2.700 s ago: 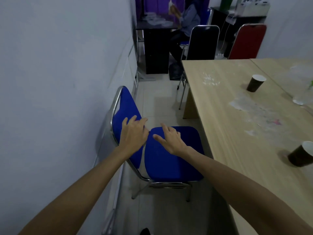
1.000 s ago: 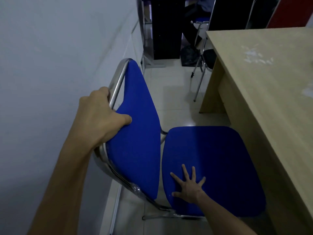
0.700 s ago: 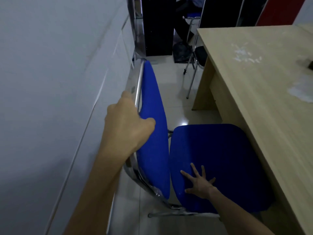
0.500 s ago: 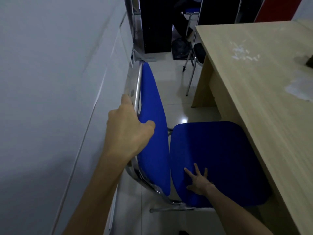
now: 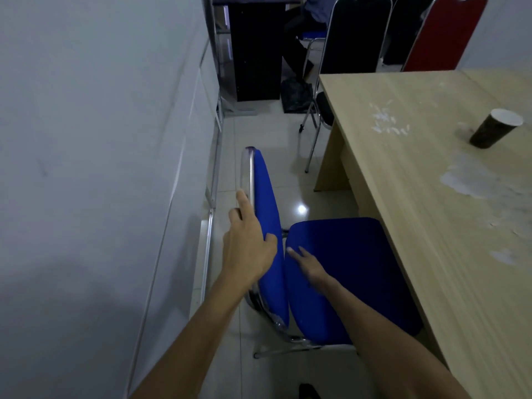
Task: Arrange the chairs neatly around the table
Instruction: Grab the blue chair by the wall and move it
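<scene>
Chair [image 5: 345,272] with blue padded seat and blue backrest on a chrome tube frame stands on the pale tiled floor [image 5: 259,133], in the narrow gap between the grey wall [image 5: 95,139] and the long side of the wooden surface [image 5: 431,197]; the seat's right edge sits under the surface's lip and the backrest faces the wall. Left hand [image 5: 249,249] rests on the top of the backrest, its fingers [image 5: 244,203] extended along the chrome rail and the thumb lying on the blue fabric, loosely laid rather than clenched. Right hand [image 5: 309,264] lies flat on the rear of the seat cushion, fingers spread and released, grasping nothing. The surface is light wood grain, marked with white smears and scattered white flecks; a dark paper cup [image 5: 493,129] with a white rim stands on it near the far right. At the far end of the surface stand a black chair [image 5: 354,36] and a red chair [image 5: 443,33], both chrome-framed. Beyond them is a dark desk [image 5: 253,47], with a seated person [image 5: 313,12] partly visible beside it. Lighting is dim.
</scene>
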